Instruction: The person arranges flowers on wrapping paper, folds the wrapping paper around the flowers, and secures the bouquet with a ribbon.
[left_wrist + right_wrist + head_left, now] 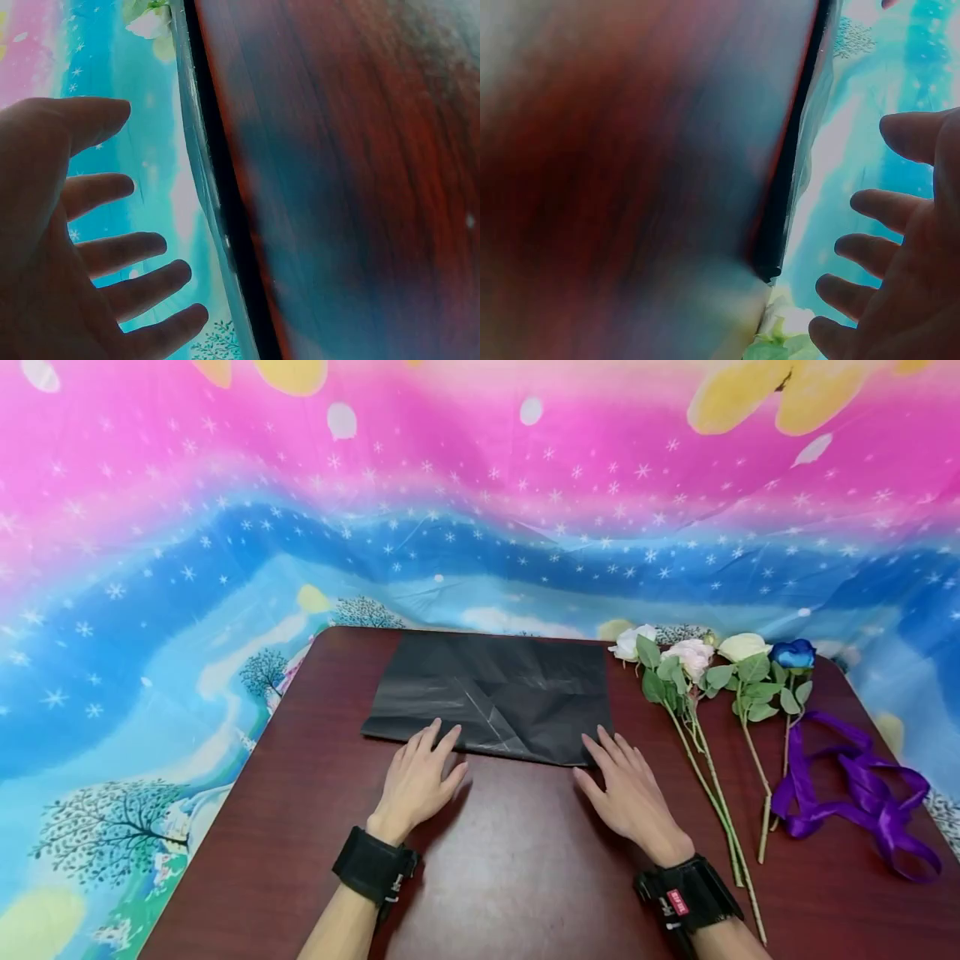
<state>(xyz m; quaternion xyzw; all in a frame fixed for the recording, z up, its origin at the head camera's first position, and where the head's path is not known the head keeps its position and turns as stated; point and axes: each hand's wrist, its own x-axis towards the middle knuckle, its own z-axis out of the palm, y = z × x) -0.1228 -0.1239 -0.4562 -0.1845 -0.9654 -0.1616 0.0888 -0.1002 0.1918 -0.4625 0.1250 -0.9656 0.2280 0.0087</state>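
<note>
A folded sheet of black wrapping material, creased and glossy, lies flat toward the back of the table. Over its near edge, left of centre, my left hand hovers with fingers spread and nothing in them. My right hand is at the sheet's near right corner, fingers extended and holding nothing. From the left wrist the sheet's edge shows as a thin dark strip beside the spread fingers. The right wrist view shows the same strip, with that hand's fingers apart from it.
To the right lie several artificial flowers on long stems: a white one, a pale pink one, a cream rose and a blue rose. A loose purple ribbon lies beside them. Patterned cloth hangs behind the dark wooden table.
</note>
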